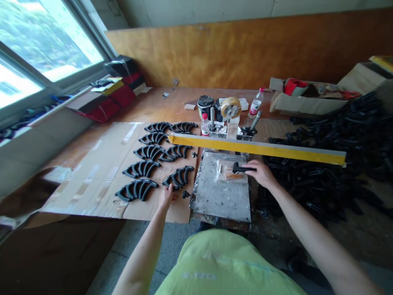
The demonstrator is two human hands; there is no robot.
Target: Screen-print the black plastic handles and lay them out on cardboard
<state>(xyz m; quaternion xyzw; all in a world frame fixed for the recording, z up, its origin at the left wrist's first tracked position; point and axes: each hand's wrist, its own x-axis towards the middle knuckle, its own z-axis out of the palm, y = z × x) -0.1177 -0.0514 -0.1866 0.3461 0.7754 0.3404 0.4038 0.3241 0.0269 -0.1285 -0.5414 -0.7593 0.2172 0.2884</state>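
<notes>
Lime-green shirt (227, 266) of person closest to cam, bottom ctr. Biggest after that: brown wood desk (159, 104) w/ upright wood panel (215, 57) along its rear; window (55, 37) upper L.

Cardboard sheet (101, 164) flat on L half of desk, front edge past it. Heap of black parts (307, 180) takes up R side, loosely tangled. Grey metal plate (224, 200) front ctr, btwn sheet and heap. Yellow-faced bar (258, 148) runs crosswise above rear of plate, R end lower in view. Open carton (302, 105) rear R, red item (294, 87) inside.

R hand (260, 173) over R edge of plate, fingers closed on end of one black part (241, 168); part's wider head points L, over a clear patch w/ small orange-brown piece (233, 176). L hand (166, 197) at front of sheet, fingertips at lower end of nearest R-column fan (178, 177) of black curved parts; can't tell if gripping or just touching. Other fans, e.g. front-L fan (136, 189), lie in two cols on sheet.

Smaller: dark tub (205, 107) and tape roll (231, 108) behind bar; red-capped bottles, one (256, 104) rear R of tape, other (205, 127) just in front of tub. Smallest: black knob (186, 194) near plate's L edge.
</notes>
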